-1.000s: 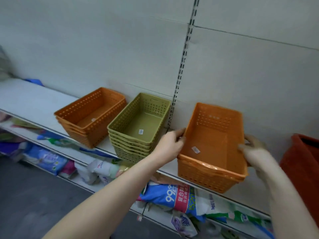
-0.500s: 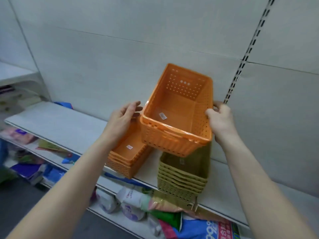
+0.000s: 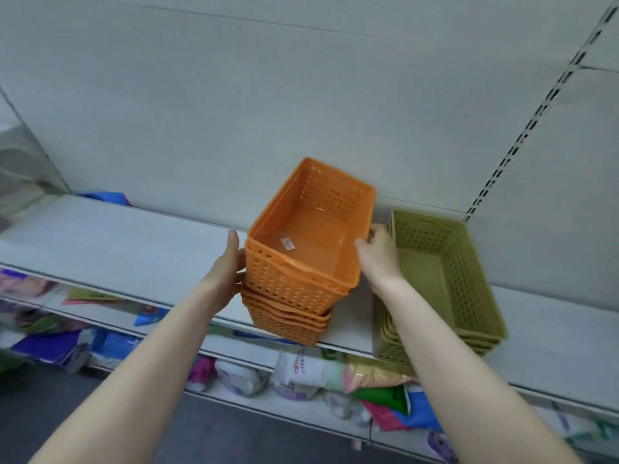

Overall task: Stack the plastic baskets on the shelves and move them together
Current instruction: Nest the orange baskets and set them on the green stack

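Observation:
An orange perforated basket point(image 3: 310, 236) with a small white sticker inside sits partly nested in the top of a stack of orange baskets point(image 3: 288, 321) on the white shelf point(image 3: 134, 249). My left hand point(image 3: 229, 266) presses against its left wall. My right hand point(image 3: 380, 252) grips its right rim. A stack of olive-green baskets point(image 3: 445, 276) stands just to the right, behind my right forearm, which hides its left front corner.
The white back panel point(image 3: 301, 95) rises close behind the baskets, with a slotted upright point(image 3: 522, 128) at the right. A lower shelf holds several colourful plastic packages point(image 3: 294, 373). A blue item point(image 3: 107, 197) lies at the shelf's back left. Dark floor shows below.
Both hands carried the single orange basket leftward from the right of the green stack, over it, and lowered it onto the orange stack. The view turned left with them.

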The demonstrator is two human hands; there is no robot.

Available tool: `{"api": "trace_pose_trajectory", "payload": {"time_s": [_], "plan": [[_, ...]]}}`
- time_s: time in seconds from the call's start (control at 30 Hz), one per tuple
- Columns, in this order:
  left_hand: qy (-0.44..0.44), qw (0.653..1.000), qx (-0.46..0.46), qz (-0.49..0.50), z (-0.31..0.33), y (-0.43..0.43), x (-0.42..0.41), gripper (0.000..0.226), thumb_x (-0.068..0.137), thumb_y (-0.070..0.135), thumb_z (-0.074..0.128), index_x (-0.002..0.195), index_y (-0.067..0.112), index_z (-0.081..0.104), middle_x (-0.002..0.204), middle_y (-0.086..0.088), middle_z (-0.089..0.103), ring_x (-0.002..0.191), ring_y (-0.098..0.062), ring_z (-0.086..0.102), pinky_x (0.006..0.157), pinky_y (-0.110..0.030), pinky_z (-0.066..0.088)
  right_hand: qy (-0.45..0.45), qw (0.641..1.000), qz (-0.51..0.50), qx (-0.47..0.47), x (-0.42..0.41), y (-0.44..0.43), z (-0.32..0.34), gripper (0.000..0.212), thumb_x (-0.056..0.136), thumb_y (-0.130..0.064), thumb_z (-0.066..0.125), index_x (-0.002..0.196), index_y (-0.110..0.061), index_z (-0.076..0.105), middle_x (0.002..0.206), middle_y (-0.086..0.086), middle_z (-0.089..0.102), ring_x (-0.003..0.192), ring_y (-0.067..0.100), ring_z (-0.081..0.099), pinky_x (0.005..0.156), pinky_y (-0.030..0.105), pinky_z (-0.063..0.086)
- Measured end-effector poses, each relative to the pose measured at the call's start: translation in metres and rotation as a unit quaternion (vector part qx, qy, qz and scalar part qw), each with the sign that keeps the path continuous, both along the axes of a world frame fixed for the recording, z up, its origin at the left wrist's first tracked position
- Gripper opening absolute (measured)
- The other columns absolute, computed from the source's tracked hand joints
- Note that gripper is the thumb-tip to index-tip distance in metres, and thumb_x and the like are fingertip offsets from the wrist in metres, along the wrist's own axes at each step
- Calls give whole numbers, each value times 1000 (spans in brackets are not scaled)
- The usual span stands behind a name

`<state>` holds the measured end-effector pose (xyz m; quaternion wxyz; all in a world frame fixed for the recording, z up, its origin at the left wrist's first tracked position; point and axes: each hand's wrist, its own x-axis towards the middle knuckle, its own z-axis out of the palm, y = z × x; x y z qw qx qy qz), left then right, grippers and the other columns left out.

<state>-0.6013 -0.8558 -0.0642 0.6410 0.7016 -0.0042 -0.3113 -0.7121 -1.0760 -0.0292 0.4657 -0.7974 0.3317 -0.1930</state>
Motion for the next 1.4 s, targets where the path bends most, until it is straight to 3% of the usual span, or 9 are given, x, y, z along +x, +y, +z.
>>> {"api": "trace_pose_trajectory", "payload": {"time_s": [0.17, 0.4, 0.63, 0.8, 0.97, 1.1, 1.27, 1.33, 1.4], "plan": [[-3, 992, 25, -122, -7, 0, 13, 79, 84, 79, 25, 119, 23, 68, 115, -5, 72, 111, -22, 65, 98, -39, 47, 131, 981, 18, -142, 2, 5, -27, 12, 93, -11, 48, 104, -11, 52, 87, 6, 61, 69, 24, 56, 50, 28, 36], [-62, 977, 61, -197, -19, -30, -12, 46, 89, 55, 53, 127, 30, 59, 126, 8, 65, 122, -16, 56, 107, -45, 42, 193, 946, 11, -260, -22, -13, -41, 16, 92, -5, 45, 105, -13, 51, 78, 6, 62, 74, 28, 62, 67, 46, 56], [-72, 963, 16, -258, -12, -70, -39, 50, 93, 52, 51, 139, 37, 41, 131, 11, 59, 114, -12, 61, 92, -34, 51, 279, 887, 22, -368, -54, -49, -30, 42, 92, -4, 52, 132, -12, 46, 76, 3, 63, 70, 25, 62, 65, 37, 50], [-97, 969, 28, -227, -13, -82, -52, 33, 96, 30, 45, 128, 38, 48, 116, 9, 65, 97, -9, 65, 70, -26, 54, 251, 896, 36, -364, -62, -54, -34, 43, 93, -2, 46, 135, -10, 44, 77, 6, 64, 70, 26, 63, 66, 42, 54], [-149, 976, 49, -150, -15, -68, -48, 39, 88, 24, 39, 116, 41, 59, 110, 5, 70, 103, -20, 64, 87, -42, 54, 181, 955, 52, -227, -56, -37, -48, 50, 97, -26, 47, 143, -12, 34, 93, 6, 68, 76, 23, 66, 66, 42, 58], [-123, 988, 45, -76, 3, -48, -45, 33, 91, 10, 36, 91, 30, 63, 96, -8, 68, 89, -27, 60, 73, -40, 48, 118, 987, 105, 27, -54, -15, -23, 65, 97, -31, 51, 153, -31, 18, 136, -2, 57, 117, 23, 60, 97, 43, 51], [-166, 986, 7, -29, 54, -35, -36, 29, 94, 14, 41, 94, 33, 64, 87, 4, 69, 78, -21, 63, 65, -32, 48, -7, 983, 118, 144, -56, -2, 34, 53, 92, -4, 52, 131, -40, 47, 117, -10, 63, 102, 11, 64, 86, 33, 54], [-198, 979, -20, -50, 85, -36, -34, 22, 96, 23, 47, 108, 36, 60, 94, 10, 68, 80, -11, 65, 58, -26, 51, -49, 982, 113, 145, -62, -6, 62, 54, 91, 1, 49, 113, -49, 52, 107, -14, 66, 99, 9, 66, 86, 34, 56], [-222, 970, -52, -86, 118, -43, -35, 28, 96, 35, 50, 124, 33, 54, 103, 14, 66, 87, -7, 66, 58, -21, 50, -74, 983, 101, 138, -70, -20, 88, 55, 89, 0, 49, 120, -44, 54, 106, -11, 69, 100, 14, 69, 88, 38, 56]]}}
